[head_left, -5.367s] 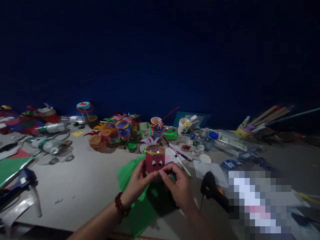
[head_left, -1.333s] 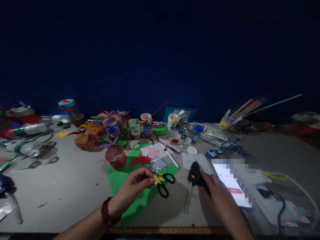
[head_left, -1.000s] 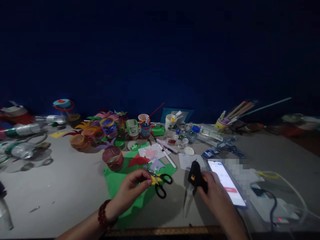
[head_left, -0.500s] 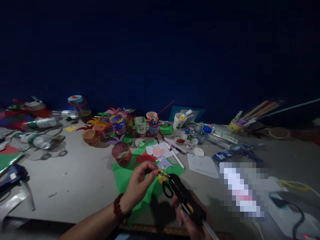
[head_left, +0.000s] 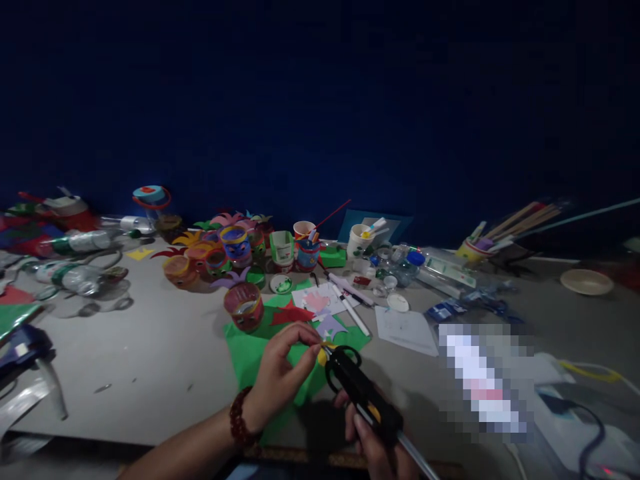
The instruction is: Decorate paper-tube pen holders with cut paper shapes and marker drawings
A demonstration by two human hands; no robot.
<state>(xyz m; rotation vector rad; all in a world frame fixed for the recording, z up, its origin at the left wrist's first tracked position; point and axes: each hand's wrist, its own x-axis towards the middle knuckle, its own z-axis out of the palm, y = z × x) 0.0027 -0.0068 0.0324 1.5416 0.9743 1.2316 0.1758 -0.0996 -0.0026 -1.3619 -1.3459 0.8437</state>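
Observation:
My right hand (head_left: 373,433) is wrapped round a black glue gun (head_left: 357,383) with a clear stick at its rear. The gun's nozzle meets the fingertips of my left hand (head_left: 285,367), pinched on something small I cannot make out. Black scissors (head_left: 350,353) lie partly behind the gun, their loops showing beside it. A small yellow piece (head_left: 322,357) is just under my left fingertips. Beneath my left hand spreads green paper (head_left: 250,350), with red paper (head_left: 290,312) and a lilac cutout (head_left: 331,327) beyond. A purple-red cup (head_left: 243,305) stands to the left.
Decorated cups (head_left: 235,245) crowd the back. Plastic bottles (head_left: 75,277) lie at the left, above a blue tool (head_left: 27,350). White markers (head_left: 353,310), a white sheet (head_left: 406,330) and blue-capped plastic bottles (head_left: 414,263) are right of centre. A brush cup (head_left: 473,250) stands farther right.
The glue gun has shifted slightly, with its nozzle now at my left fingertips. More of the scissors' loops shows beside it. The view has shifted a little.

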